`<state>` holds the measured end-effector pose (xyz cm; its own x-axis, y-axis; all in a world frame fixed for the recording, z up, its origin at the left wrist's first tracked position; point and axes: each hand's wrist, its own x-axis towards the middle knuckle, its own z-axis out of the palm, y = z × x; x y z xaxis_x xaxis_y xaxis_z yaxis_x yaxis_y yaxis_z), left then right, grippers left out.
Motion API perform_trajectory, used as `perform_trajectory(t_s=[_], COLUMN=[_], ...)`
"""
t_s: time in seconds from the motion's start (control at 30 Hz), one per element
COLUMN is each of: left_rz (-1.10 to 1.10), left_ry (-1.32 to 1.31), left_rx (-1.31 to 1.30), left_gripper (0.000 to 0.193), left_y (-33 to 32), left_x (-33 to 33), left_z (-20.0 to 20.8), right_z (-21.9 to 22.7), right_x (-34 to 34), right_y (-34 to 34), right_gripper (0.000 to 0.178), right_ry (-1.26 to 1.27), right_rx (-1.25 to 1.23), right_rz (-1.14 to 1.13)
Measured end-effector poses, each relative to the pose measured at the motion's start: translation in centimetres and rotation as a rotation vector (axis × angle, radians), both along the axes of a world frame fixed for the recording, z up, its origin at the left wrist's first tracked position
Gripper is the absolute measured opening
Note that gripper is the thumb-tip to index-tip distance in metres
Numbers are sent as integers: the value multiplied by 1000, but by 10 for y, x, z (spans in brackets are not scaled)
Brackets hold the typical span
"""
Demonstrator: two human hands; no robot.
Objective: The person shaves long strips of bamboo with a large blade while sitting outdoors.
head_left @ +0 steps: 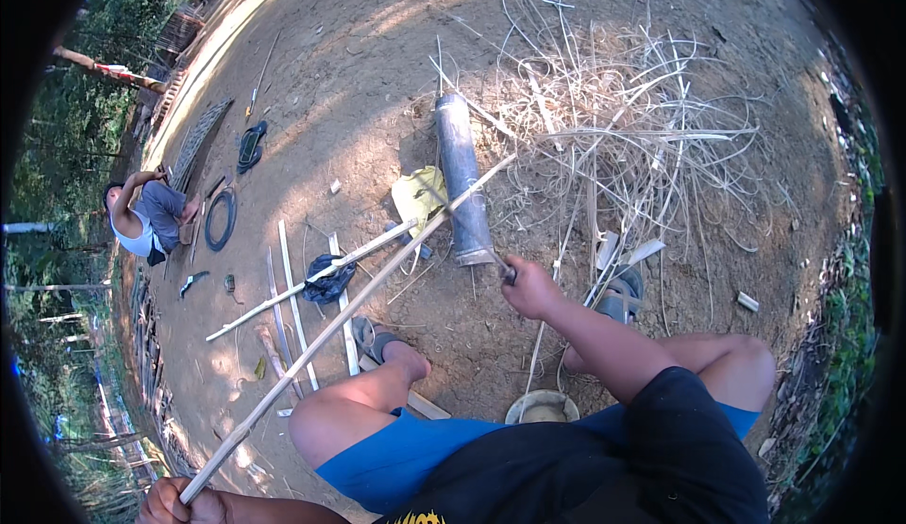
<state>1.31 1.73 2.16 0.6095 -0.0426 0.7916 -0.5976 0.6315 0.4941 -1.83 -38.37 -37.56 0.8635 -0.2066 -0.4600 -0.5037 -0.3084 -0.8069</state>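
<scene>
Holding a long, thin, pale wooden pole (377,287) by the low end, between seven and eight o'clock, in the left hand (168,503), with fingers curled right round. Gripping a thin grey knife with a dark handle (497,260) in the right hand (533,290), near four o'clock, with fingers closed tight. Pointing the pole up to one o'clock, over a round grey pipe (461,180); hard to tell if touching. Perhaps lots done already, judging by the big heap of pale, curly strips (604,118) at two o'clock. Perhaps more to trim, with the pole in one long piece.
</scene>
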Motion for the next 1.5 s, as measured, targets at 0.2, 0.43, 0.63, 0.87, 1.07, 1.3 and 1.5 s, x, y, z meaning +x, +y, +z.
perform_trajectory(t_s=[0.2, 0.43, 0.63, 0.87, 1.07, 1.3, 1.5], left_rz=[98, 306, 338, 126, 141, 355, 425], left_ry=[-69, -50, -11, 35, 60, 36, 64], left_rx=[2, 44, 25, 44, 39, 119, 68], left_gripper=[33, 29, 27, 27, 28, 27, 31], left_y=[-11, -8, -11, -8, -27, -21, -40], left_x=[10, 30, 50, 60, 71, 84, 84], left_z=[1, 16, 28, 33, 41, 44, 42], right_z=[6, -29, -79, -45, -147, -144, -155], right_x=[12, 25, 36, 47, 44, 48, 62], right_y=[-5, -24, -53, -51, -105, -106, -129], right_gripper=[33, 29, 26, 29, 28, 30, 40], right_ry=[-184, -55, 40, -37, 188, 136, 208], right_rx=[-60, -16, -111, -57, -136, -120, -148], right_rz=[47, -46, -69, 51, -199, -116, -121])
